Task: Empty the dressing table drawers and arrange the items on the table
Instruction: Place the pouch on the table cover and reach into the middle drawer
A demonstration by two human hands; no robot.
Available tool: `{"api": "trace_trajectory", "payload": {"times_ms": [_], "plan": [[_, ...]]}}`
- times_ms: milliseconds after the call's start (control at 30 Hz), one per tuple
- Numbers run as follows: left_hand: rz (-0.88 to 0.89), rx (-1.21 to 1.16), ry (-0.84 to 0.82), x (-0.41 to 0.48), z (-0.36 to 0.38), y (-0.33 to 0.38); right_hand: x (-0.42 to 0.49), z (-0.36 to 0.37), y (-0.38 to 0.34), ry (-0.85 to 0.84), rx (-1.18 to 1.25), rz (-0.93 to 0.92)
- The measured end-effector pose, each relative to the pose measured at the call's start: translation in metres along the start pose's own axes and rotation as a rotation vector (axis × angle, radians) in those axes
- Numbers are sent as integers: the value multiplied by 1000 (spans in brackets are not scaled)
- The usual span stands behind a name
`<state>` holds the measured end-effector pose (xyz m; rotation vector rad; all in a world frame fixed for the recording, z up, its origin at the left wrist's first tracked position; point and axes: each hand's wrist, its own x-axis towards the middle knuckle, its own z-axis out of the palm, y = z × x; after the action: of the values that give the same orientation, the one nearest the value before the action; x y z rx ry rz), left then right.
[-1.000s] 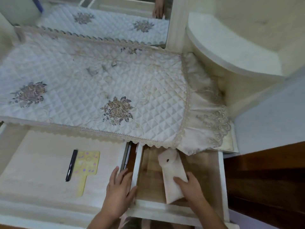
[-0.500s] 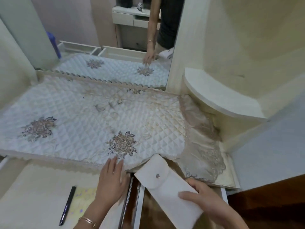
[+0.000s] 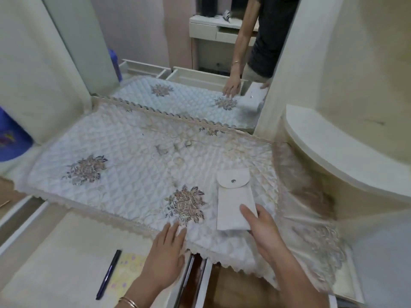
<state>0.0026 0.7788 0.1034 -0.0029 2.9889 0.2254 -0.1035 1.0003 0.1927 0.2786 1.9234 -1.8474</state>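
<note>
A white snap-button pouch (image 3: 233, 203) lies flat on the quilted table cover (image 3: 133, 174), near its front right. My right hand (image 3: 264, 227) rests on the pouch's lower right corner, thumb on top, fingers curled under the edge. My left hand (image 3: 166, 258) lies flat and open on the cover's front lace edge, left of the pouch. Below it the left drawer (image 3: 55, 263) stands open and holds a dark pen (image 3: 109, 274) and a yellow patterned card (image 3: 126, 274). The right drawer (image 3: 233, 290) is open too; its inside is mostly hidden by my arms.
A mirror (image 3: 189, 63) stands behind the table and reflects the person and both drawers. A curved white side shelf (image 3: 333, 152) sticks out at the right. A blue container (image 3: 11, 138) sits at the far left edge.
My right hand lifted the pouch out of the right drawer and laid it on the table cover. My left hand moved from the drawer divider up onto the cover's front edge.
</note>
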Motion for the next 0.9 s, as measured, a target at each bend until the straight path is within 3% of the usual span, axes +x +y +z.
{"api": "trace_trajectory", "payload": {"times_ms": [133,300,367,433,600,733,900], "plan": [[12,38,-21,-11,4,-1,43,4,28,112,-312,-34],[-44,44,-6,-19,7,-2,7,-11,70,320,-824,-205],[-67,15,0,-18,7,4,-19,-29,95,311,-1088,-295],[-81,-4,12,-17,7,10,-36,-54,118,194,-1340,-319],[-89,5,48,-13,9,18,-51,-83,113,166,-1352,-464],[-132,-175,-8,-15,4,24,-49,-82,112,157,-1397,-458],[-133,-230,-67,-31,-2,26,-52,-81,111,142,-1456,-446]]}}
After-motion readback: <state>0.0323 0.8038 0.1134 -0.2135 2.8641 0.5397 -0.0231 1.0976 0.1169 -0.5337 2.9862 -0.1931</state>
